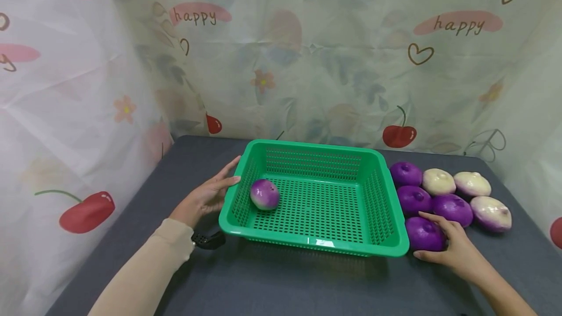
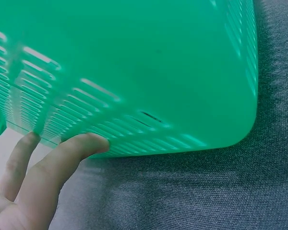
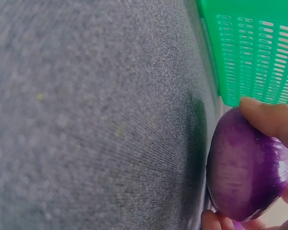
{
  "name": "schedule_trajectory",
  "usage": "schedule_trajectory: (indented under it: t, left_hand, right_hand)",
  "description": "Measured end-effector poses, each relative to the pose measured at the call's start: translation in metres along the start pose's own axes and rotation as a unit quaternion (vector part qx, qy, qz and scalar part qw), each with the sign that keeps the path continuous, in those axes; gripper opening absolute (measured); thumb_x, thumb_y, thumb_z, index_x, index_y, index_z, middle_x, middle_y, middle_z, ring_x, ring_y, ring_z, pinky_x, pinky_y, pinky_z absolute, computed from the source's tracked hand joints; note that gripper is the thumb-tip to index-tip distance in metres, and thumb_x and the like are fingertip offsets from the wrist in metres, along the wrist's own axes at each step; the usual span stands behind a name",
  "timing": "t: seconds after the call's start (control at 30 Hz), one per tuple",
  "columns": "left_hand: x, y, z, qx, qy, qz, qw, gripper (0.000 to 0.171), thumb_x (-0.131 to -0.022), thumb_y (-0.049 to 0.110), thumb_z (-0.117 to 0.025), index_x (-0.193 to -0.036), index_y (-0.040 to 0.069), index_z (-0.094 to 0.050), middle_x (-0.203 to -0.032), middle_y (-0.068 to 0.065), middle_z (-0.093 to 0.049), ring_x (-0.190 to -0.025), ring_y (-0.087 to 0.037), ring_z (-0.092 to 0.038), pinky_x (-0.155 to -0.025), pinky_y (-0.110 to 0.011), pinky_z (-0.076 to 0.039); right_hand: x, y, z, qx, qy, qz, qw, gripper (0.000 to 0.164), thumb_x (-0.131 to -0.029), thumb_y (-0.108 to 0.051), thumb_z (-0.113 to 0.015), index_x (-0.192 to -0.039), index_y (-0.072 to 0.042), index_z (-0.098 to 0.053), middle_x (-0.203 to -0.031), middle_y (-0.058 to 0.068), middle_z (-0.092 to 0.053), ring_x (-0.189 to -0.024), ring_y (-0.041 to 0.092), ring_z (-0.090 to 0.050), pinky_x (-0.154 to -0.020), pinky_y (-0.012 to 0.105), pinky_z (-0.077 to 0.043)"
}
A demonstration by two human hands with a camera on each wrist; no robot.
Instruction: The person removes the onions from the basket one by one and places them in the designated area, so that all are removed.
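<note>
My right hand (image 1: 458, 252) grips a glossy purple turnip (image 1: 423, 234), thumb in front and fingers reaching over its far side. In the right wrist view the thumb lies on the same turnip (image 3: 245, 167), close beside the green basket (image 3: 254, 57). My left hand (image 1: 204, 199) touches the left side of the rectangular green basket (image 1: 320, 245). Its fingers look extended, and in the left wrist view fingertips (image 2: 98, 142) meet the slotted outer wall (image 2: 134, 96). One purple-and-white turnip (image 1: 265, 194) sits inside the basket, toward the left.
Right of the basket, several more turnips lie grouped, among them a purple one (image 1: 452, 210) and a cream one (image 1: 439, 182). A dark grey cloth (image 1: 290, 286) covers the table. Printed curtains (image 1: 307, 62) stand behind and at both sides.
</note>
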State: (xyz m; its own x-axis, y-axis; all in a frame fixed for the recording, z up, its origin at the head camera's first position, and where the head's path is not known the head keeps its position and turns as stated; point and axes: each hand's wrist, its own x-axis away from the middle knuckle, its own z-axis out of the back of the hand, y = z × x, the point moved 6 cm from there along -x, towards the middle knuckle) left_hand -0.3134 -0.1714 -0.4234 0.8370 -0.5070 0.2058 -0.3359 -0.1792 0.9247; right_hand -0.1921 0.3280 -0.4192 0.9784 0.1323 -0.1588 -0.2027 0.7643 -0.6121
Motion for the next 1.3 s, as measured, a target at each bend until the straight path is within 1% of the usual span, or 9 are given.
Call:
schedule_trajectory:
  t: [0.5,0.57,0.63,0.7,0.73,0.8,1.0,1.2,1.3]
  left_hand:
    - [0.004,0.002,-0.003,-0.020,0.010,-0.003,0.9998,0.066,-0.105,0.017,-0.041,-0.153,0.045,-0.007,-0.158,-0.018,-0.016,-0.116,-0.027,-0.056,-0.085,-0.049,-0.054]
    - [0.005,0.003,-0.005,-0.014,0.010,-0.002,0.9999,0.066,-0.105,0.015,-0.040,-0.154,0.044,-0.006,-0.158,-0.018,-0.015,-0.115,-0.027,-0.057,-0.084,-0.048,-0.055]
    - [0.006,0.005,-0.007,-0.009,0.007,0.000,0.9999,0.067,-0.105,0.014,-0.039,-0.154,0.043,-0.004,-0.159,-0.019,-0.014,-0.115,-0.027,-0.056,-0.084,-0.048,-0.055]
    - [0.008,0.008,-0.010,-0.006,0.004,0.001,1.0000,0.068,-0.105,0.013,-0.039,-0.155,0.041,-0.003,-0.159,-0.020,-0.013,-0.115,-0.027,-0.056,-0.083,-0.047,-0.055]
    - [0.009,0.009,-0.011,-0.006,0.003,0.002,1.0000,0.068,-0.105,0.013,-0.040,-0.155,0.041,-0.002,-0.159,-0.020,-0.013,-0.116,-0.028,-0.056,-0.083,-0.047,-0.055]
    - [0.011,0.011,-0.013,-0.009,0.001,0.001,1.0000,0.069,-0.105,0.013,-0.040,-0.155,0.040,-0.001,-0.159,-0.021,-0.012,-0.117,-0.028,-0.055,-0.084,-0.046,-0.055]
    - [0.013,0.012,-0.016,-0.011,0.002,0.003,0.9999,0.069,-0.105,0.013,-0.041,-0.155,0.039,-0.003,-0.159,-0.020,-0.013,-0.117,-0.028,-0.054,-0.085,-0.047,-0.054]
    - [0.013,0.012,-0.015,-0.009,0.001,0.002,1.0000,0.069,-0.105,0.014,-0.041,-0.155,0.039,-0.002,-0.159,-0.020,-0.012,-0.119,-0.029,-0.053,-0.086,-0.048,-0.054]
    - [0.009,0.008,-0.010,-0.011,0.003,0.000,0.9999,0.068,-0.105,0.014,-0.040,-0.155,0.041,-0.003,-0.159,-0.019,-0.013,-0.119,-0.029,-0.053,-0.085,-0.048,-0.054]
  right_hand:
    - [-0.002,0.006,-0.003,-0.013,-0.025,-0.010,1.000,0.085,-0.071,-0.018,-0.085,-0.141,-0.001,-0.039,-0.130,0.034,-0.039,-0.113,0.044,-0.032,-0.082,0.063,-0.037]
    - [-0.002,0.005,-0.003,-0.006,-0.018,-0.001,1.000,0.084,-0.071,-0.017,-0.086,-0.140,-0.001,-0.040,-0.129,0.032,-0.042,-0.113,0.035,-0.035,-0.086,0.051,-0.041]
    - [-0.002,0.004,-0.002,-0.003,-0.010,0.013,1.000,0.083,-0.069,-0.015,-0.086,-0.139,-0.001,-0.042,-0.127,0.030,-0.045,-0.112,0.015,-0.039,-0.084,0.034,-0.044]
    - [-0.002,0.004,-0.002,0.002,0.000,0.025,1.000,0.083,-0.068,-0.013,-0.087,-0.137,0.000,-0.044,-0.124,0.029,-0.049,-0.105,-0.006,-0.037,-0.077,0.018,-0.041]
    - [-0.003,0.004,-0.002,0.003,0.003,0.030,1.000,0.083,-0.067,-0.013,-0.088,-0.137,0.000,-0.045,-0.124,0.028,-0.050,-0.101,-0.014,-0.034,-0.074,0.013,-0.039]
    - [-0.003,0.003,-0.002,-0.006,0.006,0.038,0.999,0.083,-0.067,-0.010,-0.088,-0.136,0.000,-0.044,-0.123,0.028,-0.051,-0.099,-0.021,-0.031,-0.073,0.011,-0.039]
    - [-0.005,0.002,-0.002,-0.028,0.007,0.053,0.998,0.083,-0.066,-0.006,-0.087,-0.136,0.002,-0.043,-0.122,0.030,-0.055,-0.099,-0.020,-0.039,-0.073,0.011,-0.042]
    - [-0.005,0.003,-0.002,-0.034,-0.001,0.047,0.998,0.084,-0.068,-0.008,-0.086,-0.138,0.002,-0.042,-0.125,0.028,-0.054,-0.099,-0.020,-0.040,-0.073,0.011,-0.042]
    - [-0.005,0.004,-0.002,-0.040,-0.003,0.046,0.998,0.084,-0.069,-0.008,-0.086,-0.139,0.002,-0.041,-0.126,0.021,-0.054,-0.099,-0.020,-0.042,-0.073,0.011,-0.043]
